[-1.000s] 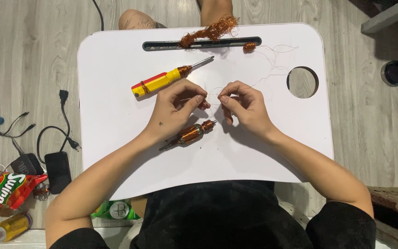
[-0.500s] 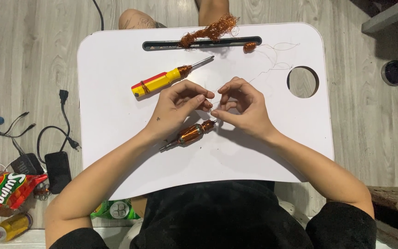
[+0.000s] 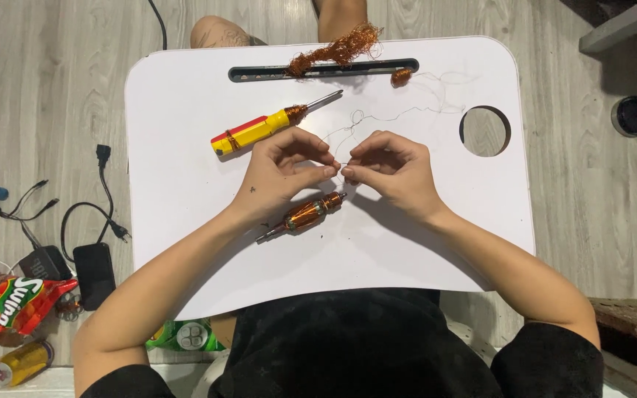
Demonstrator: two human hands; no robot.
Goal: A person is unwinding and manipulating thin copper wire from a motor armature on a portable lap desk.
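Armature: copper-wound motor armature (image 3: 305, 214) lay on the white lap desk (image 3: 186, 184), just below both hands.
Left hand (image 3: 283, 171): fingertips pinched shut on the thin wire (image 3: 377, 118).
Right hand (image 3: 392, 168): pinching the same wire (tips nearly touching).
Farther: yellow-red screwdriver (image 3: 259, 130), then copper wire tangle (image 3: 337, 50).

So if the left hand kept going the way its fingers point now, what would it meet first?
Most likely the right hand: the left hand points right, fingertips almost meeting over the thin wire above the copper-wound rotor.

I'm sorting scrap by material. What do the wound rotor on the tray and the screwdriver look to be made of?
Rotor: shiny orange-brown windings, likely enamelled copper wire, on a dull grey shaft that looks like steel. Screwdriver: glossy yellow and red handle, probably plastic, with a bright silvery shank, apparently steel.
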